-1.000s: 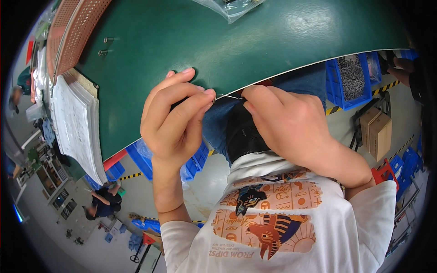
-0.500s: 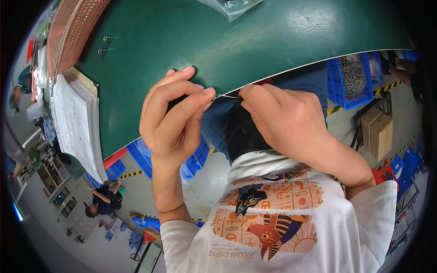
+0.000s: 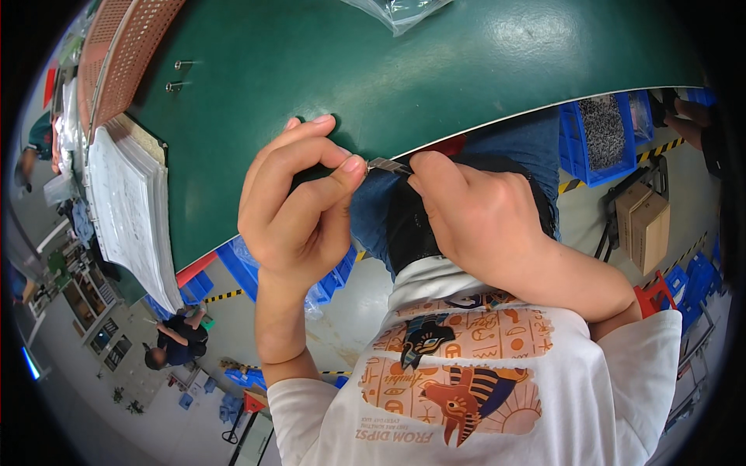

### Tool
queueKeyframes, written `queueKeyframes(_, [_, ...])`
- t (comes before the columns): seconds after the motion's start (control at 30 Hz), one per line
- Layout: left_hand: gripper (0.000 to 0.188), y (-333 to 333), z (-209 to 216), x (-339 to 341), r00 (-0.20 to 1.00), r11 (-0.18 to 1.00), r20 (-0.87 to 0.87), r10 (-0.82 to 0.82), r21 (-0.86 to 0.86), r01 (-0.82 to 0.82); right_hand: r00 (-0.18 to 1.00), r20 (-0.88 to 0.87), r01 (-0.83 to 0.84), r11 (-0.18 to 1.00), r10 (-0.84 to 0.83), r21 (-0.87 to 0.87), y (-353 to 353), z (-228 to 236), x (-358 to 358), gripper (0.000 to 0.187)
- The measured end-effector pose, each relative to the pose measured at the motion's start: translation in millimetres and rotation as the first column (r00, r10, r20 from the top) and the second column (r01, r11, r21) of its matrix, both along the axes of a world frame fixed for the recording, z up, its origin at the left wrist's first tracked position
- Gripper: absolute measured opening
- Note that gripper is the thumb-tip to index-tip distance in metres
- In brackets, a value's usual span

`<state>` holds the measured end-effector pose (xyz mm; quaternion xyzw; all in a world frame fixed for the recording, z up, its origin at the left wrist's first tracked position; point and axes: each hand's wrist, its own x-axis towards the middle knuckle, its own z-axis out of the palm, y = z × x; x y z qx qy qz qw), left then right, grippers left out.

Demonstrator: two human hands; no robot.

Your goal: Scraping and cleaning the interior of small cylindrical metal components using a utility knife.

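My left hand (image 3: 299,202) is raised over the table's near edge, with thumb and index finger pinched on a small metal part (image 3: 366,166) mostly hidden by the fingertips. Its other fingers are curled loosely. Facing it, my right hand (image 3: 482,206) is closed around a thin, flat metal blade (image 3: 387,165), whose end points left and meets or nearly meets the part. The blade's other end disappears inside the fist, so its full kind does not show. Two small screw-like metal pieces (image 3: 177,85) lie apart on the green table (image 3: 326,70).
At the left stand a pink perforated basket (image 3: 128,54) and a stack of papers (image 3: 128,210). A clear plastic bag (image 3: 398,14) lies at the far edge of view. Blue bins (image 3: 598,140) and cardboard boxes (image 3: 643,225) are right of my lap. Another person (image 3: 180,340) is in the background.
The blade has turned from edge-on to showing its flat face. My right hand has rolled a little with it, while my left hand has stayed nearly in place.
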<state>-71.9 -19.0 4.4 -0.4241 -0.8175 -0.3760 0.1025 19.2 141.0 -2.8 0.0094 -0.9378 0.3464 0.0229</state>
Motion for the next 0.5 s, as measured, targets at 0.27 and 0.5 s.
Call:
queueKeyframes(0.27, [0.014, 0.6, -2.8, 0.4, 1.000, 1.000, -0.013, -0.005, 0.031, 0.006, 0.994, 0.112, 0.032, 0.953, 0.002, -0.300, -3.0, -3.1, 1.1, 0.006])
queueKeyframes(0.5, [0.015, -0.2, -4.4, 1.9, 1.000, 0.999, -0.001, 0.003, 0.046, -0.003, 0.955, 0.279, 0.104, 0.772, 0.098, -0.627, 4.6, 8.5, -6.4, 0.008])
